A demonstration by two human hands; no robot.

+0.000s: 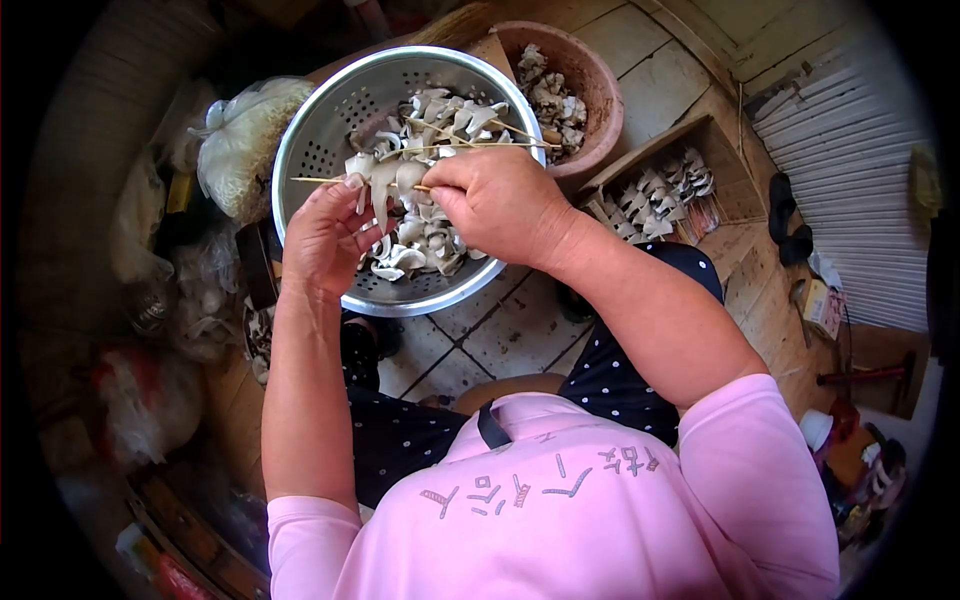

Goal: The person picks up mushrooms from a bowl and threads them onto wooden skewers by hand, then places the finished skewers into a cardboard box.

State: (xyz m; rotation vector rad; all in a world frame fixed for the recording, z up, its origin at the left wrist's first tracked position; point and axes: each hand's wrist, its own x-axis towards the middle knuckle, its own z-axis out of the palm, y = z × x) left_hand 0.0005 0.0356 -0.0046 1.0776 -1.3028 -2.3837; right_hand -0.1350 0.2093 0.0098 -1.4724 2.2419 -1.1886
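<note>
A metal colander holds many grey-white mushroom pieces. Over it, a thin wooden skewer runs sideways with mushroom pieces threaded on it between my hands. My left hand is closed on the mushroom pieces near the skewer's left end. My right hand is pinched around the skewer at its right end, thumb and forefinger together. More skewers lie across the pieces inside the colander, toward its right rim.
A pinkish tub with mushroom clumps stands behind right. Beside it, a cardboard box contains loaded skewers. Plastic bags sit at the left. Dark polka-dot trousered legs are below, over the tiled floor.
</note>
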